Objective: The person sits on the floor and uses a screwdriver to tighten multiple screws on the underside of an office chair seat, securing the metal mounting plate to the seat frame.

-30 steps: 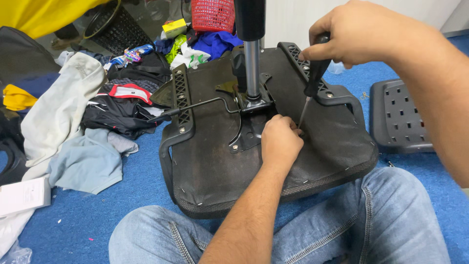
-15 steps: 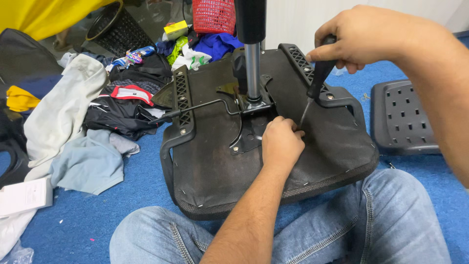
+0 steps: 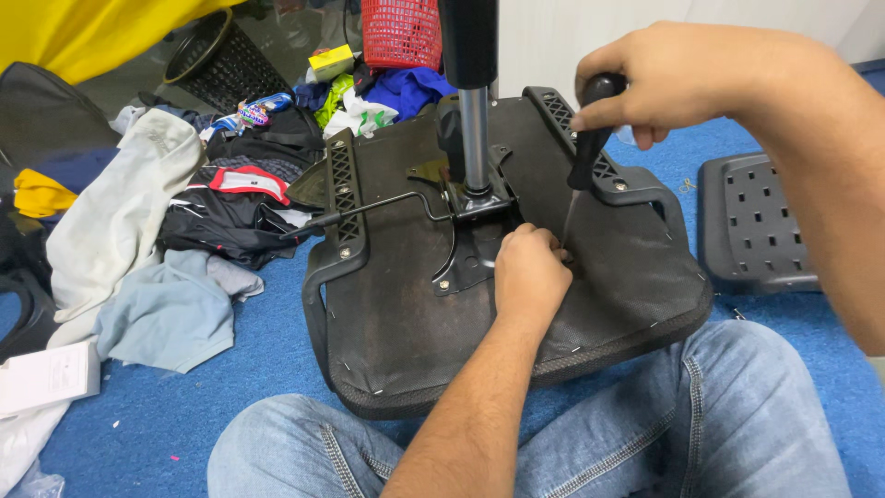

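A black-handled screwdriver [image 3: 586, 148] is gripped upright in the closed right hand [image 3: 682, 78]; its tip, seemingly on a screw, is steadied by the pinched left hand [image 3: 530, 272] at the centre of the upturned black chair seat [image 3: 396, 323].

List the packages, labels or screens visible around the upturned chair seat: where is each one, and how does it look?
Small box: behind the seat, near the red basket; yellow and green, rectangular.
Flat white box: on the blue carpet at the far left edge; rectangular, faint grey print.
Crumpled wrapper: on the clothes pile; blue with mixed colours.
No screens or signs in view.
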